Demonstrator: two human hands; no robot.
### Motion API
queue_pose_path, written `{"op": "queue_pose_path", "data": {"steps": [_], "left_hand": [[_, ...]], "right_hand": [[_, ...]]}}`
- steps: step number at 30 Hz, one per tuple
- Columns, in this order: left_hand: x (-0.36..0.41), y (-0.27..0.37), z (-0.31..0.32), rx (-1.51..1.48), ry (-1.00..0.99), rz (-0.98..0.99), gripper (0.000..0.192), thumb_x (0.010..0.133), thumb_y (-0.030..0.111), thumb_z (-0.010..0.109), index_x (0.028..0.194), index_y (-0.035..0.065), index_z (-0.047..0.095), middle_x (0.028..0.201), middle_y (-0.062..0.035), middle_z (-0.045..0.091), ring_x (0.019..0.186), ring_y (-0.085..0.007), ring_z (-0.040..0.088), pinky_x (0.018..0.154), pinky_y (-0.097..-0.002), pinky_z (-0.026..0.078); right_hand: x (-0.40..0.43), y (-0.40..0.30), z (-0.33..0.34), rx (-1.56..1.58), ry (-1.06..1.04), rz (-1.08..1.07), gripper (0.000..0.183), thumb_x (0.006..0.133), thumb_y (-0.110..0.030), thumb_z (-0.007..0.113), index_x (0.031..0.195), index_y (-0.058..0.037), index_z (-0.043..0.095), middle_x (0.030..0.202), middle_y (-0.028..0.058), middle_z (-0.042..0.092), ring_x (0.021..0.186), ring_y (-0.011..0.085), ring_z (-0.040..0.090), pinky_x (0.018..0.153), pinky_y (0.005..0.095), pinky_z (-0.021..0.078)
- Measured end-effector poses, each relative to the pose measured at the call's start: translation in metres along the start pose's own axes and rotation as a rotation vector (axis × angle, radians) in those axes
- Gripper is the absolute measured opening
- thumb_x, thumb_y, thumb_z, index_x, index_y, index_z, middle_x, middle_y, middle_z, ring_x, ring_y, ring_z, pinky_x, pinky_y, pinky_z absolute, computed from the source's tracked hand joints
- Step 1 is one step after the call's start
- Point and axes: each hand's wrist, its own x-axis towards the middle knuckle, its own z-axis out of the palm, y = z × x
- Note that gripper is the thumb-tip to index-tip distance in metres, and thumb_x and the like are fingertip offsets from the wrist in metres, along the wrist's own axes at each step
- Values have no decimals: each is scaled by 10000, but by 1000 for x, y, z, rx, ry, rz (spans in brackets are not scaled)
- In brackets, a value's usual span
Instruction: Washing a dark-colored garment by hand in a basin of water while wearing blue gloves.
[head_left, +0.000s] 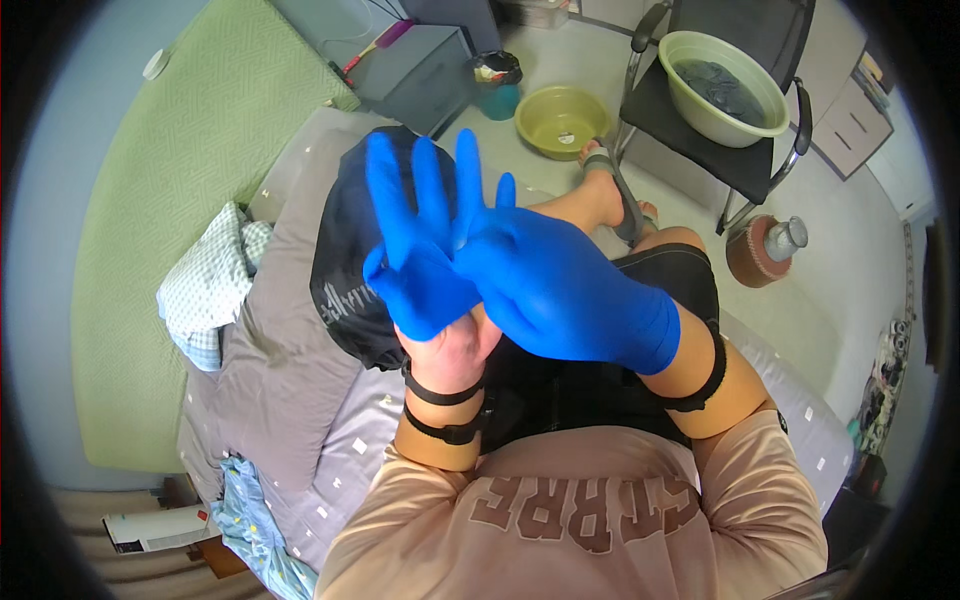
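Observation:
My left hand (424, 247) is raised palm up, its fingers spread inside a blue rubber-like glove (431, 307). The glove's cuff sits at the heel of the palm, leaving the wrist bare. My right hand (562, 277) wears a matching blue glove (600, 300) that reaches past its wrist. It lies across the little-finger side of my left hand, with its bent fingers gripping the left glove there; some fingertips are hidden. Black straps (446, 431) circle both forearms. Behind my left hand is a black bag (352, 247) bearing writing.
A grey bedsheet (360, 442) and pillow (270, 390) lie beside me. Ahead, an office chair (694, 154) holds a pale green basin (776, 124) with dark cloth in liquid. On the floor are another green basin (532, 135), a lined bin (499, 101) and a brown stool (742, 259) bearing a metal vessel (786, 238).

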Motion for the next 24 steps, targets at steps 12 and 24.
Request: {"op": "queue_pose_path", "data": {"steps": [12, 24], "left_hand": [[4, -29, -33, 228, -88, -192, 884, 1018, 657, 404, 1454, -107, 494, 1608, -248, 384, 1380, -313, 515, 1199, -439, 345], [-2, -22, -25, 235, -165, -328, 833, 1052, 587, 414, 1628, 15, 230, 1746, -86, 42, 1592, -246, 139, 1266, -444, 204]], "right_hand": [[-2, 21, 2, -446, -49, 238, 120, 846, -101, 686, 933, -55, 619, 771, 132, 631, 689, 315, 651, 600, 415, 503], [-11, 9, -18, -220, -252, -43, 78, 865, -92, 664, 905, -46, 615, 790, 129, 618, 666, 314, 626, 592, 397, 490]]}}
